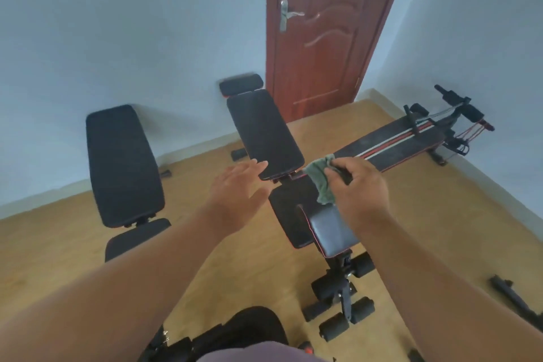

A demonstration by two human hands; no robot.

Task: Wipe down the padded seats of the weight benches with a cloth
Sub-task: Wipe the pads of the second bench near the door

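Observation:
Three black padded benches stand on the wooden floor. The middle bench has a raised backrest [264, 132], a seat pad [289, 209] and a small front pad [333, 232]. A green cloth [320, 179] hangs from my right hand [360, 185], which grips it above the seat pad, near the hinge. Left of the backrest's lower edge hovers my left hand [238, 185], fingers spread and holding nothing. The left bench [123, 164] stands apart from both hands. A flat board bench with red and white stripes [393, 144] lies at the right.
A brown door [323, 38] stands closed behind the benches, between pale blue walls. Foam leg rollers [343, 303] stick out at the middle bench's near end. A black bar [514, 300] lies on the floor at the right. Dark gear [241, 332] sits right below me.

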